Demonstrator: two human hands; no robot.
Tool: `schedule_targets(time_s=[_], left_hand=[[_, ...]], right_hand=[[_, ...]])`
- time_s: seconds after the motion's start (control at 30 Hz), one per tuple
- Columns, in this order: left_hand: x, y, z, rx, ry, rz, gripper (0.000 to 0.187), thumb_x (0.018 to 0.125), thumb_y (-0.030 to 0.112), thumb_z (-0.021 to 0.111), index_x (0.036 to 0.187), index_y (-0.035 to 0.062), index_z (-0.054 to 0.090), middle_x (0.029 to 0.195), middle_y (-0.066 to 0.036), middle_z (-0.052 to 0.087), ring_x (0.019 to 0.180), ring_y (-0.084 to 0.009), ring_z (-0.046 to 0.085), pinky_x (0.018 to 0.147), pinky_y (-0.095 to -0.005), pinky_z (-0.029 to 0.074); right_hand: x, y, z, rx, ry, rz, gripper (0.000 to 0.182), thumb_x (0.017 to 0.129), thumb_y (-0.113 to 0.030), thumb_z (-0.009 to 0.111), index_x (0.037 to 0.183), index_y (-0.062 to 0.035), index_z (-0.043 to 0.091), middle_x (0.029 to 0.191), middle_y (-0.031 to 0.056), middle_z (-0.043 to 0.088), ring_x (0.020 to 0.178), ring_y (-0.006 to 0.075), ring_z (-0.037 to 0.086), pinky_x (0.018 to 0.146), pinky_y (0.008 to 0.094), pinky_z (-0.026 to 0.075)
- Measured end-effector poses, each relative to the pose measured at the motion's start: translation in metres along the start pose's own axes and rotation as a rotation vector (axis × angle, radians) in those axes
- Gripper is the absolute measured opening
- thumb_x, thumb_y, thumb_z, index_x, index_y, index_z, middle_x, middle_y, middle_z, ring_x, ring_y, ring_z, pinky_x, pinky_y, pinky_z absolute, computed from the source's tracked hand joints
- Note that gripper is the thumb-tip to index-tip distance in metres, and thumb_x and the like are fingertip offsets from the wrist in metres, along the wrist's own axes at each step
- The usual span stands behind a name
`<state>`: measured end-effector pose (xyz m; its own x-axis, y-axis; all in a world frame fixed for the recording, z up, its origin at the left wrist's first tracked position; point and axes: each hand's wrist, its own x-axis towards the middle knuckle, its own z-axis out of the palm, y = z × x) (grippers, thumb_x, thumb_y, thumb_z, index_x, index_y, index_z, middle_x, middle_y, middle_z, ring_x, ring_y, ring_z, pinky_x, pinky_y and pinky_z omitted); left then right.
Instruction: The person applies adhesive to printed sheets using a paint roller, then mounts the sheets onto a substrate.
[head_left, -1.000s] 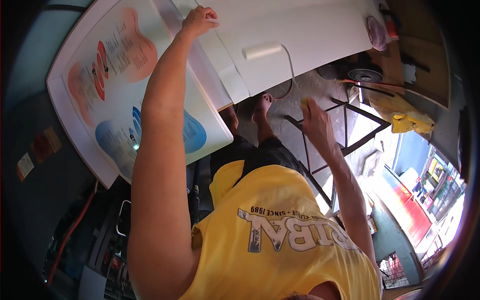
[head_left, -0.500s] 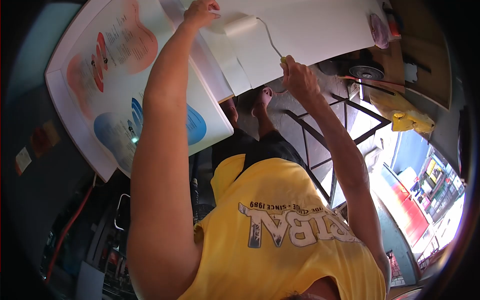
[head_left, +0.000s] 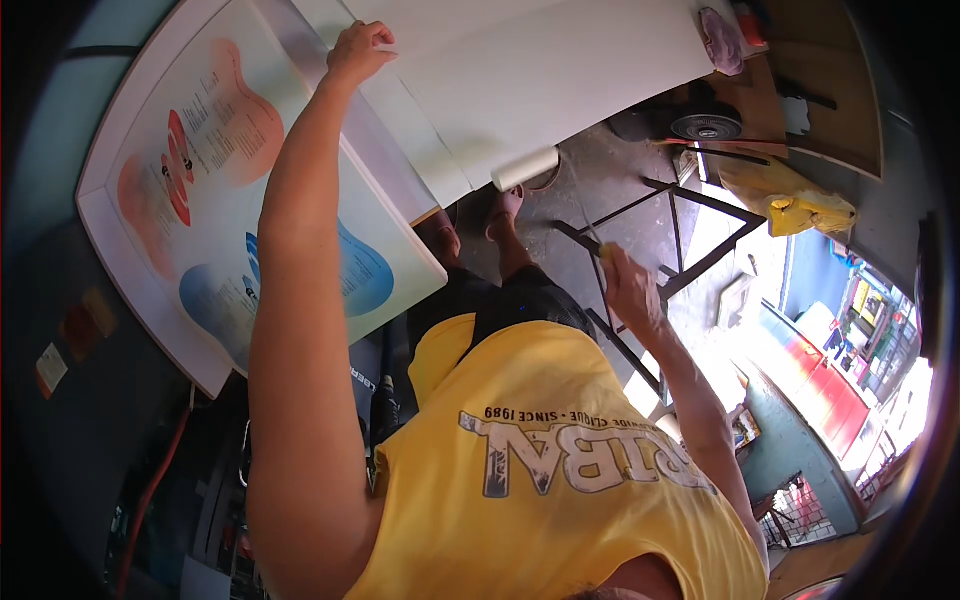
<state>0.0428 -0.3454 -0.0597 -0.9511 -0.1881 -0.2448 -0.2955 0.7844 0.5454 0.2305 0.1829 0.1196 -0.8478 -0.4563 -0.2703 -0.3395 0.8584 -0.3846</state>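
Note:
My left hand [head_left: 362, 52] is closed in a pinch at the edge of a thin white sheet [head_left: 425, 125] lying over a long white panel [head_left: 560, 70]. My right hand [head_left: 632, 290] is wrapped around the yellow-green handle of a paint roller [head_left: 525, 169]. Its white sleeve is at the panel's near edge, overlapping the floor in this view, and the thin wire frame is blurred. Left of the sheet, under my left forearm, lies a printed board [head_left: 225, 230] with red and blue rounded shapes and small text.
A black metal frame [head_left: 655, 188] stands on the floor to the right of my feet. Beyond it are a round black fan-like object [head_left: 706, 122] and a yellow plastic bag [head_left: 805, 212]. A purple bundle [head_left: 722, 40] sits at the panel's far right end. Daylight enters through a doorway at right.
The roller has come off the white panel's surface to its near edge as my right hand drew back toward my body. My left hand appears farther left and lower; the whole view has shifted slightly.

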Motion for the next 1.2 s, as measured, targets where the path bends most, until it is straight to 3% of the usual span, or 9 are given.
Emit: schedule_targets(time_s=[0.13,0.27,0.33,0.47,0.63,0.8,0.97,1.03,1.2], left_hand=[[0.003,-0.003,0.003,0.023,-0.027,-0.012,0.027,0.079,0.028,0.083,0.103,0.0248,0.070,0.108,0.003,0.060,0.112,-0.0185,0.059,0.091,-0.0405,0.053],[0.002,0.000,-0.001,0.005,-0.014,-0.008,0.028,0.079,0.028,0.084,0.102,0.0237,0.070,0.107,0.001,0.060,0.111,-0.0194,0.060,0.091,-0.0407,0.053],[0.005,-0.007,0.002,0.000,-0.011,0.029,0.027,0.079,0.027,0.084,0.102,0.0232,0.071,0.107,0.000,0.061,0.110,-0.0200,0.060,0.090,-0.0409,0.053],[0.009,-0.014,0.006,-0.007,-0.004,0.060,0.027,0.079,0.026,0.084,0.102,0.0230,0.071,0.107,0.000,0.061,0.109,-0.0211,0.060,0.089,-0.0408,0.054],[0.009,-0.013,0.007,0.007,0.023,0.067,0.027,0.079,0.025,0.084,0.102,0.0225,0.070,0.107,0.000,0.061,0.109,-0.0220,0.060,0.087,-0.0432,0.054],[0.003,-0.002,0.003,0.048,0.000,0.031,0.027,0.079,0.025,0.083,0.102,0.0230,0.068,0.108,0.001,0.060,0.112,-0.0226,0.059,0.088,-0.0448,0.053],[0.000,0.005,0.000,0.099,0.009,0.020,0.028,0.080,0.024,0.083,0.102,0.0243,0.066,0.111,0.001,0.059,0.112,-0.0226,0.059,0.089,-0.0442,0.053],[0.004,-0.003,0.002,0.076,-0.020,0.017,0.028,0.080,0.024,0.083,0.102,0.0242,0.066,0.111,0.000,0.059,0.111,-0.0224,0.059,0.089,-0.0437,0.053],[0.007,-0.005,0.002,0.077,-0.031,0.024,0.027,0.081,0.023,0.083,0.103,0.0237,0.066,0.111,-0.001,0.060,0.110,-0.0222,0.060,0.089,-0.0430,0.052]], right_hand=[[0.100,-0.022,-0.016,0.059,0.069,-0.011,0.017,0.102,-0.016,0.054,0.116,-0.0056,0.056,0.087,0.0228,0.069,0.076,0.0452,0.067,0.066,0.0534,0.055],[0.208,-0.046,-0.010,-0.070,-0.004,0.055,0.028,0.105,-0.028,0.044,0.113,-0.0049,0.058,0.088,0.0273,0.070,0.087,0.0467,0.069,0.076,0.0549,0.056],[0.234,-0.051,-0.004,-0.105,-0.062,0.045,0.028,0.105,-0.028,0.046,0.113,-0.0041,0.058,0.088,0.0285,0.070,0.088,0.0468,0.069,0.075,0.0554,0.057],[0.216,-0.031,0.012,-0.130,-0.059,0.039,0.027,0.103,-0.028,0.049,0.111,-0.0026,0.057,0.086,0.0296,0.069,0.086,0.0460,0.070,0.073,0.0571,0.057],[0.081,0.017,0.022,-0.089,-0.027,0.056,0.017,0.099,-0.017,0.058,0.114,-0.0098,0.052,0.079,0.0216,0.068,0.074,0.0458,0.068,0.060,0.0572,0.054],[0.019,0.035,-0.007,-0.004,0.003,0.026,0.013,0.100,-0.020,0.060,0.106,-0.0093,0.055,0.079,0.0223,0.069,0.071,0.0457,0.068,0.062,0.0566,0.053],[0.142,0.045,-0.015,-0.057,0.126,0.068,0.013,0.100,-0.018,0.055,0.107,-0.0070,0.058,0.080,0.0262,0.067,0.073,0.0474,0.066,0.065,0.0587,0.053],[0.200,0.023,-0.034,-0.098,0.150,-0.102,0.016,0.101,-0.019,0.053,0.109,-0.0061,0.059,0.086,0.0263,0.069,0.078,0.0456,0.069,0.069,0.0577,0.055],[0.265,0.019,-0.030,-0.167,-0.016,0.128,0.024,0.098,-0.020,0.053,0.116,-0.0082,0.063,0.094,0.0203,0.071,0.085,0.0440,0.070,0.076,0.0573,0.057]])
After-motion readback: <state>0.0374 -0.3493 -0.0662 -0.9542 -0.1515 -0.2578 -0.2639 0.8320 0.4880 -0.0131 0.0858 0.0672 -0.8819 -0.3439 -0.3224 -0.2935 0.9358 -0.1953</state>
